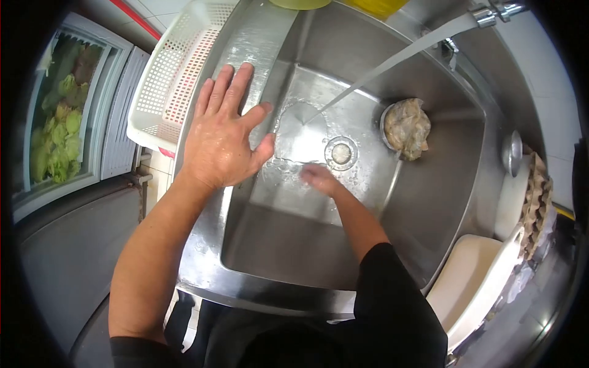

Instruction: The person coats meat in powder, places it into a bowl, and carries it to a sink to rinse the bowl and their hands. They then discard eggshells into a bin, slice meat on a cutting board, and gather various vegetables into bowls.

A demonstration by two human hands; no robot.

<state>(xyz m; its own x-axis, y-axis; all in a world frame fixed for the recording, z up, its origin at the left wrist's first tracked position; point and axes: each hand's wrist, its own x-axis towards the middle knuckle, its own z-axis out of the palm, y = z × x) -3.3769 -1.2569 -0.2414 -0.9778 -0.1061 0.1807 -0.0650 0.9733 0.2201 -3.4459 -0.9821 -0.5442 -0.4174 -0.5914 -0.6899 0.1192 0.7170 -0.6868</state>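
Note:
My left hand lies palm down on the steel left edge of the sink, fingers spread, its skin wet and nothing held. Down in the steel sink, my right hand is low over the basin floor, just left of the round drain. Motion blur smears its fingers, and no object shows in it. From the tap a water stream falls slantwise onto the basin floor, beyond my right hand.
A brownish crumpled bundle sits in the sink's far right corner. A white perforated basket stands left of the sink, near a glass-fronted cabinet with leafy greens. At right are a white tub and egg cartons.

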